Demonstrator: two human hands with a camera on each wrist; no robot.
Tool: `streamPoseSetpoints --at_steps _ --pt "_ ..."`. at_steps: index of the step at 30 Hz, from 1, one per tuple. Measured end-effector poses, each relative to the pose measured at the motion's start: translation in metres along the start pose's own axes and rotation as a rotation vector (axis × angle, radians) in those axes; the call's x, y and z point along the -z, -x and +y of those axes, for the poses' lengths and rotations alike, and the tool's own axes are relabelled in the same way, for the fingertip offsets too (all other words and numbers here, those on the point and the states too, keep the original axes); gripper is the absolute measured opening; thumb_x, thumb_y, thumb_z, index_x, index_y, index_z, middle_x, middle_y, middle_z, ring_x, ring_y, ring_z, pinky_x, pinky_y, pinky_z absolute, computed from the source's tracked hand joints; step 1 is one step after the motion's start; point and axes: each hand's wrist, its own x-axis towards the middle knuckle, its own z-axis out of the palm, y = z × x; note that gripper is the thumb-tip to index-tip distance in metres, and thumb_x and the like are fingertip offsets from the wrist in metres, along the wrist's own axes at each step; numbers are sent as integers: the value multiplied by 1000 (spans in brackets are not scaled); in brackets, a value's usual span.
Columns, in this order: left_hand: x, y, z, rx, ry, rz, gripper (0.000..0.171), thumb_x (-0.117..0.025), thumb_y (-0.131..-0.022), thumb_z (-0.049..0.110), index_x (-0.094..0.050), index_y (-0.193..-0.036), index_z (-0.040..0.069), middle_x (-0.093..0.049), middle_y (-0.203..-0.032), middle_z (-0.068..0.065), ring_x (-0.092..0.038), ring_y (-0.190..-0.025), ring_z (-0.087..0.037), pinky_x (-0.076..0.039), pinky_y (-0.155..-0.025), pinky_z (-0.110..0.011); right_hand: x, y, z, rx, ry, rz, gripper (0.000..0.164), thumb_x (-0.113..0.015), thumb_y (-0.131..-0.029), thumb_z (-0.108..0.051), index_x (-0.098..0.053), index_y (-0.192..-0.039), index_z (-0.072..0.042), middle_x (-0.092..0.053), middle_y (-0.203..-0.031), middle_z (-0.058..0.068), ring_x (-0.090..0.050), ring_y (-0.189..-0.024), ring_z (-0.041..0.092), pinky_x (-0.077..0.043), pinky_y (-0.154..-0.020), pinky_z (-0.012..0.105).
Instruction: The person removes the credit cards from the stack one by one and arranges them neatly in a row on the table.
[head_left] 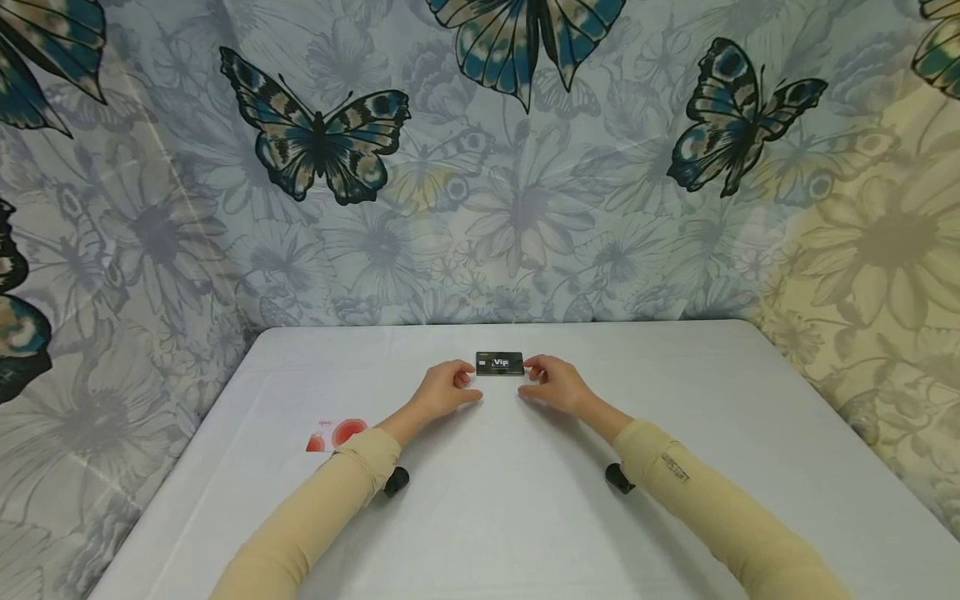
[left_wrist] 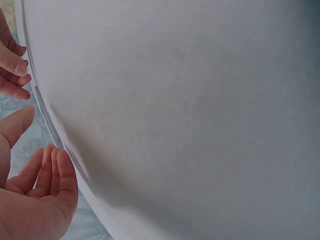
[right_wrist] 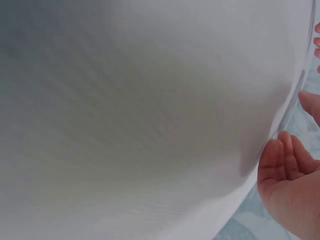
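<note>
Card point(head_left: 499, 363) lies flat mid-worktop point(head_left: 525, 500) between my left hand point(head_left: 446, 388) and right hand point(head_left: 557, 383), fingertips loosely at its short ends; probably thin, stiff, slick, so pinch edges.

My head camera looks forward and down over the table point(head_left: 675, 467). Both wrist cameras sit very near its white surface (filling their frames), sharing only that with the head view.

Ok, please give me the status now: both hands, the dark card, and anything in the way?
Left hand and right hand open, fingertips at the card's ends. Dark card flat on white table. Red-printed card lies aside, by the left sleeve.
</note>
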Motion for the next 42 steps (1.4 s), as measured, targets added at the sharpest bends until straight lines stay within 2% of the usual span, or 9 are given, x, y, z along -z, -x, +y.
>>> streamPoseSetpoints --at_steps 14,21,34,42 --pt "-3 -16 -3 42 -6 33 41 -78 -83 15 -63 -117 -2 -60 -95 -5 -54 -86 -19 -46 -80 -33 0 -17 1 -29 27 9 49 -77 -83 -16 -59 -123 6 -62 -100 13 -54 -85 24 -46 -78 38" --pt "-5 -26 -4 33 -55 47 42 -77 -83 16 -62 -118 -2 -60 -95 -6 -54 -87 -20 -46 -81 -34 -2 -25 6 -26 40 15 51 -78 -82 -18 -59 -122 8 -62 -103 16 -55 -88 26 -46 -82 41" --pt "-9 -37 -3 71 -81 26 49 -78 -83 20 -60 -123 -3 -60 -99 -9 -56 -92 -23 -47 -86 -37 -5 -26 4 -31 78 19 53 -76 -84 -22 -57 -124 7 -61 -108 19 -51 -108 38 -39 -96 50" --pt "-9 -45 -1 115 -161 -23 55 -78 -83 27 -59 -127 -1 -56 -95 -5 -48 -87 -18 -44 -84 -35 -5 -29 5 -63 112 -15 56 -75 -85 -26 -55 -128 6 -57 -113 19 -48 -111 39 -38 -98 50"
